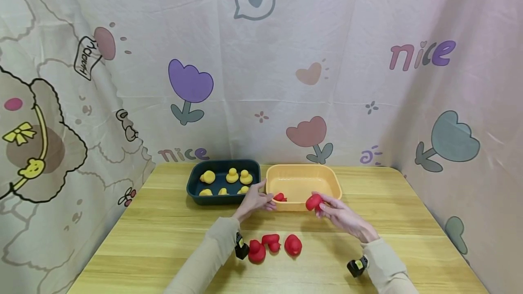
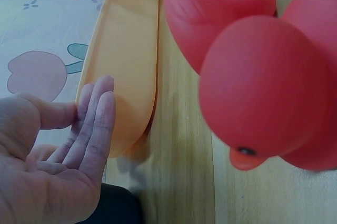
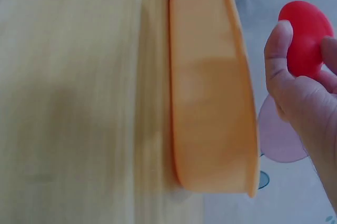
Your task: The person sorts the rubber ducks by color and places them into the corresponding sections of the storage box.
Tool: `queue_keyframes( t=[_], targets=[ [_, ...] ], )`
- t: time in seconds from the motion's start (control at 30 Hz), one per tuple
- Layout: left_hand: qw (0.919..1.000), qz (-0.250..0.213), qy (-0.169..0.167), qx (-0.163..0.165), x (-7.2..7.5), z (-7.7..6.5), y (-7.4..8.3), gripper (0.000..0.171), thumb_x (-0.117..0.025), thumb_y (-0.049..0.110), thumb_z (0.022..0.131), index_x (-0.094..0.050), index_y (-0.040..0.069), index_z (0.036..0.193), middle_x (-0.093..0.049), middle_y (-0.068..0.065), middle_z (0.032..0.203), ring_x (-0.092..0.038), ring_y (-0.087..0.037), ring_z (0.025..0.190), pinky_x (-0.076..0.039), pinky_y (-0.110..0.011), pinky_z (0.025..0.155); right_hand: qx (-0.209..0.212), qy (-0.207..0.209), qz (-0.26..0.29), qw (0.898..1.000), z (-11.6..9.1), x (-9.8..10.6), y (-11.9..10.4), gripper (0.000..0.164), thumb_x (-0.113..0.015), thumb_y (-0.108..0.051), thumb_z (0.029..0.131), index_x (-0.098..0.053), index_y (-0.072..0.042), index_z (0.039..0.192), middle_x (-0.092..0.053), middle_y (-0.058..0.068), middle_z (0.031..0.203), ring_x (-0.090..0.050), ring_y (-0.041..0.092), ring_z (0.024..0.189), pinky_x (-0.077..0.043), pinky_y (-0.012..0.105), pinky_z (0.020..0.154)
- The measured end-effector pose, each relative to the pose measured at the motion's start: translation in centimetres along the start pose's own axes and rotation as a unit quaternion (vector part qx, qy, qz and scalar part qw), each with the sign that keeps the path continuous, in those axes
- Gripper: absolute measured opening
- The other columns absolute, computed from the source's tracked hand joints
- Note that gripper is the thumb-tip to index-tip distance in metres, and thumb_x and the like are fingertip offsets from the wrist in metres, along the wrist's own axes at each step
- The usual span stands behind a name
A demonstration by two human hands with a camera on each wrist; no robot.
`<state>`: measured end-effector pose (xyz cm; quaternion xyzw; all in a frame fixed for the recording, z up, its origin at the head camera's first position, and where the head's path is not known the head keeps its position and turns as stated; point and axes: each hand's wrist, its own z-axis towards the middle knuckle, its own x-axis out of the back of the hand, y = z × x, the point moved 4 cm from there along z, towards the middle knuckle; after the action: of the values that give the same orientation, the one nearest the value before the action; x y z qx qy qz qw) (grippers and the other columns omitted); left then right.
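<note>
**Held red duck (image 1: 313,202) hangs by the near rim of the yellow box (image 1: 292,207)**

Head view: we see the right hand (image 1: 341,214) pinching that duck, right of the box's middle; the box's long axis runs left to right. The left hand (image 1: 254,200) is at its left end, near 1 duck inside (image 1: 279,197). On the wooden counter (image 1: 196,223), 3 loose red ducks (image 1: 293,245) lie nearer the left hand; a printed curtain (image 1: 261,90) hangs behind.

Left wrist view: we find extended fingers against the box, not clenched.

Right wrist view: we see the held duck above the rim, clear of it.
</note>
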<state>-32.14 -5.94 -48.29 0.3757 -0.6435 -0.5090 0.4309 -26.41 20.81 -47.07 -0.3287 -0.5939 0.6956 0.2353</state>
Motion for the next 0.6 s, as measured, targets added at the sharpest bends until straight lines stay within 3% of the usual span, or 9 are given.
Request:
queue_keyframes(
  t=[0.23, 0.47, 0.6],
  targets=[
    [1.0, -0.001, -0.004, -0.001, 0.0, 0.1, -0.1, 0.073, -0.057, 0.004, 0.101, -0.015, -0.002, 0.16, -0.074, -0.026, 0.092, -0.077, -0.037, 0.084, -0.065, -0.038, 0.076, 0.017, 0.035, -0.022, 0.999, 0.7, -0.3, -1.4, 0.06, -0.038, -0.01, 0.109, -0.008, 0.011, 0.157, -0.057, -0.004, 0.117, -0.058, 0.004, 0.097, -0.051, 0.017, 0.094],
    [1.0, 0.0, -0.003, -0.001, 0.0, 0.1, 0.0, 0.072, -0.057, 0.005, 0.101, -0.015, -0.001, 0.16, -0.074, -0.027, 0.095, -0.077, -0.036, 0.084, -0.065, -0.037, 0.076, 0.058, 0.11, -0.063, 0.99, 2.1, 0.1, -2.9, 0.054, -0.044, -0.008, 0.107, -0.025, 0.003, 0.156, -0.047, 0.0, 0.114, -0.058, 0.004, 0.092, -0.053, 0.016, 0.088],
    [1.0, 0.003, -0.006, -0.006, 0.1, 0.1, 0.0, 0.072, -0.056, 0.005, 0.101, -0.014, -0.003, 0.159, -0.075, -0.025, 0.092, -0.077, -0.033, 0.082, -0.065, -0.037, 0.076, 0.066, 0.157, -0.08, 0.982, 3.0, 0.4, -3.6, 0.048, -0.049, -0.005, 0.104, -0.032, 0.01, 0.147, -0.05, 0.001, 0.113, -0.06, 0.005, 0.09, -0.055, 0.017, 0.086]
  ],
)
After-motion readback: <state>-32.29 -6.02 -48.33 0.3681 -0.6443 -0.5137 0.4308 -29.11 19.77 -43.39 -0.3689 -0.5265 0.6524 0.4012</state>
